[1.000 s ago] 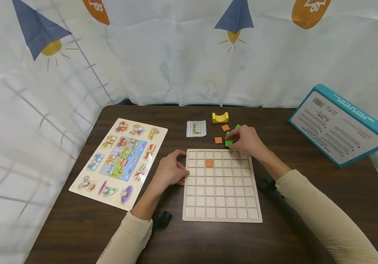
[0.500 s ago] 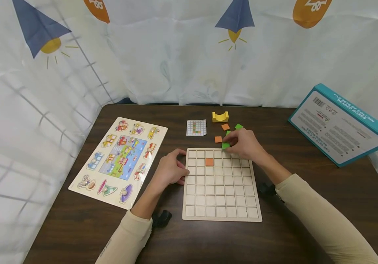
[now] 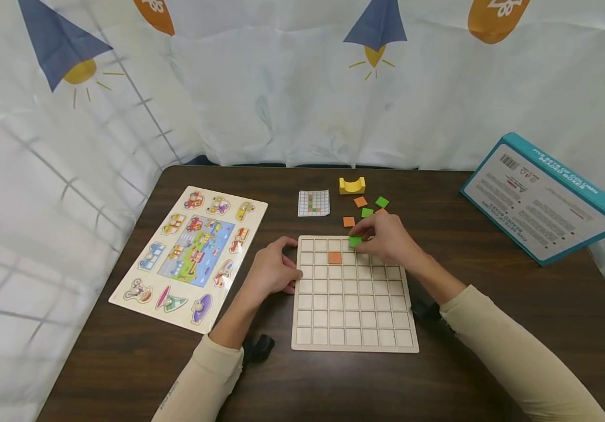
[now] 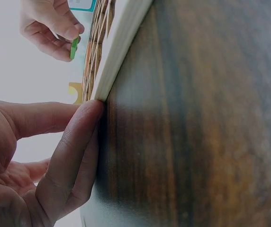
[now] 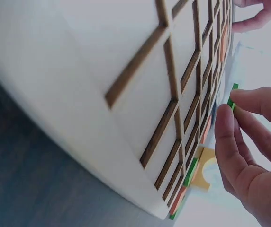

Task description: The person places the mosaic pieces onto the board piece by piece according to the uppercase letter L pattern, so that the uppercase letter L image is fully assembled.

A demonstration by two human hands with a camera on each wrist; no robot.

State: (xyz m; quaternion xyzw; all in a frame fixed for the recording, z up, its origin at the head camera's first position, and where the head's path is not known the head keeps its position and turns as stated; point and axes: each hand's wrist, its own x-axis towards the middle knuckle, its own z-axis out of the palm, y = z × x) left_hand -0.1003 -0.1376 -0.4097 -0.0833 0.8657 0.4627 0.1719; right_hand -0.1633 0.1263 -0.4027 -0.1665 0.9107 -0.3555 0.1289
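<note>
My right hand [image 3: 387, 237] pinches a small green square tile [image 3: 354, 241] between thumb and fingertips, above the far edge of the wooden grid board [image 3: 352, 346]. The right wrist view shows this tile [image 5: 233, 90] tilted and apart from the board. My left hand [image 3: 271, 269] touches the board's left edge; in the left wrist view its fingertips rest against the side of the board [image 4: 121, 52]. One orange tile [image 3: 335, 258] sits in a cell of the board's second row from the far side. Other cells near my right hand are hidden in the head view.
Loose orange tiles [image 3: 349, 222] and green tiles [image 3: 382, 202] lie beyond the board. Near them are a yellow arch block [image 3: 352, 186] and a small grid pattern card [image 3: 313, 203]. A picture puzzle [image 3: 144, 264] lies left; a teal box [image 3: 540, 199] stands right.
My right hand has drawn the green tile leftward and toward me, from the loose tiles to over the board's far edge. My left hand has stayed at the board's left edge.
</note>
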